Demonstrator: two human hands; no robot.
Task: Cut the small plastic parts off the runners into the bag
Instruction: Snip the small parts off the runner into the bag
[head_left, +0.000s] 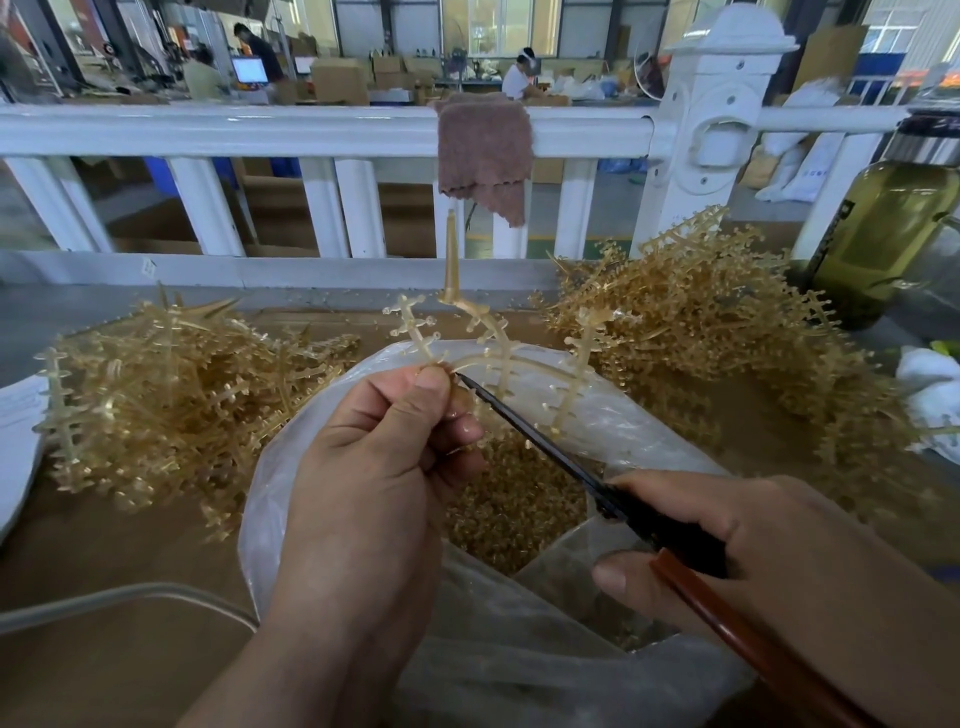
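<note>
One desk (130, 561): brown top, carrying both heaps, the bag and the bottle.
Railing (260, 130): white, with upright bars and a thick post, running along the far edge of the desk.
Two heaps: amber, translucent branched runners. The left heap (171, 395) lies to the left of the bag, and the right heap (701, 322) is taller and lies to the right of it.
Bag (270, 499): clear plastic, mouth open upward, between the heaps and under both hands.
Bottle (893, 234): glass with a dark cap, holding yellowish liquid, upright at the far right just beside the right heap.
Cloth (483, 150): brownish-pink, draped over the top rail.
Left hand (374, 467): thumb and fingers pinch one end of the runner, above the bag's mouth.
Right hand (779, 545): fingers wrapped round the handles of the scissors, low on the right, apart from the left hand.
Runner (498, 343): held over the open bag, a curved spine with side branches and a long sprue pointing up.
Scissors (535, 441): black blades and a red-brown handle. The blades look closed, and their tip meets the runner just beside the left thumb.
Small parts (514, 509): a loose amber mass inside the bag, below the runner.
</note>
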